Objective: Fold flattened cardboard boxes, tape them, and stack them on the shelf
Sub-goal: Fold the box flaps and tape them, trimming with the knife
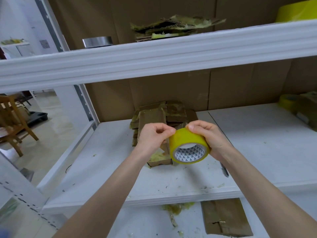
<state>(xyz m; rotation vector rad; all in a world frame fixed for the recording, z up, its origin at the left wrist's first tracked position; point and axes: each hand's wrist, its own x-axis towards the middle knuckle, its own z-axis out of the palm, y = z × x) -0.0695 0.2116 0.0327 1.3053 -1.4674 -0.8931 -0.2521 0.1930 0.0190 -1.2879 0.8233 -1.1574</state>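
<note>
Now: tape end picked at on yellow roll

Yellow tape roll (189, 146) is held above the white shelf (248, 143), in front of the cardboard pile (161, 115). It is gripped round its rim by the right hand (211, 138), fingers curled over the far side. Its upper edge is pinched by the left hand (152, 134), thumb against forefinger. Roll judged light, stiff and a bit slippery; best held by the rim or through the core, free end taken at a corner. Glossy translucent yellow wrap, white core printed with dark triangles.
</note>
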